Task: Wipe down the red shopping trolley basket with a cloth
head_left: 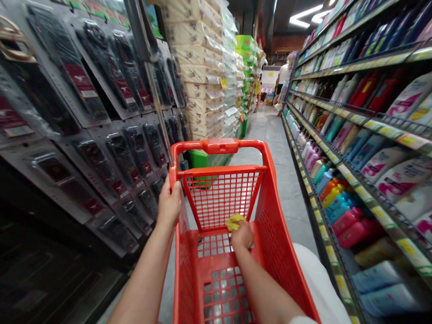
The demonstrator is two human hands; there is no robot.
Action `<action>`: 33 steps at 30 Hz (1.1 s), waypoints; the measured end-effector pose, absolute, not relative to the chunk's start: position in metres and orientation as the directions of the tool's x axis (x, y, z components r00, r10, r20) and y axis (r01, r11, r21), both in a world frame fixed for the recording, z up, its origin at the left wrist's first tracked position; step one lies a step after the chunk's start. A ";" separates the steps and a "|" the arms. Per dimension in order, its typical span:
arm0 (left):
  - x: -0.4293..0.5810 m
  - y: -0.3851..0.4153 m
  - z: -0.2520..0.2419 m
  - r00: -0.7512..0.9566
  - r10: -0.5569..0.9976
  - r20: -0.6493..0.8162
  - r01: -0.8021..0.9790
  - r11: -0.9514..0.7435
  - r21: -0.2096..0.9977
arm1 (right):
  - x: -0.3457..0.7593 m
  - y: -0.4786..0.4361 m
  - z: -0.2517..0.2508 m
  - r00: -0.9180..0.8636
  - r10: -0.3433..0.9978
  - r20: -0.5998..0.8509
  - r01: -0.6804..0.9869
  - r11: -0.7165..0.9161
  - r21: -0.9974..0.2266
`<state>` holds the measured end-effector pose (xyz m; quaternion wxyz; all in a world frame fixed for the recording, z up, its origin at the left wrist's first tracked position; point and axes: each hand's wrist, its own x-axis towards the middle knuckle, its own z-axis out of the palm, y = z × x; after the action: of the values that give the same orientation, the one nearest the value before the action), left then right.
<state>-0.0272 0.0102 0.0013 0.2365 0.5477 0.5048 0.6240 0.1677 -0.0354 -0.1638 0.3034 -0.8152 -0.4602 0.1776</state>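
Observation:
A red plastic shopping trolley [272, 205] stands in front of me in a shop aisle, its basket bare inside. My left hand [168, 205] is closed round the trolley's left rim, near the handle bar [217, 146]. My right hand [241, 234] reaches down inside the basket and is closed on a crumpled yellow cloth [234, 222], which is pressed against the mesh front wall [221, 194]. My white sleeve shows at the bottom right.
On the left hangs a wall of packaged black goods [95, 89]. Shelves of bottles [386, 159] line the right side. Stacked tissue packs [201, 57] stand ahead on the left. A person [283, 78] stands far down the grey tiled aisle [273, 136].

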 end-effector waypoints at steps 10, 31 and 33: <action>-0.026 0.013 0.000 -0.294 0.851 0.435 0.239 -0.375 0.896 | 0.087 -0.036 -0.162 -0.039 0.999 0.005 0.843 0.036 -0.537; -0.029 0.017 0.000 -0.310 0.864 0.397 0.294 -0.310 0.904 | 0.195 0.015 0.078 0.007 0.926 0.377 0.984 0.060 -0.165; -0.028 0.016 0.001 -0.297 0.863 0.409 0.317 -0.315 0.895 | 0.170 0.017 0.070 -0.115 0.930 0.348 0.976 0.171 -0.134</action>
<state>-0.0284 0.0161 0.0006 0.2280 0.5472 0.5388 0.5985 0.1697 0.0167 0.0703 0.1790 -0.6407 -0.7438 -0.0641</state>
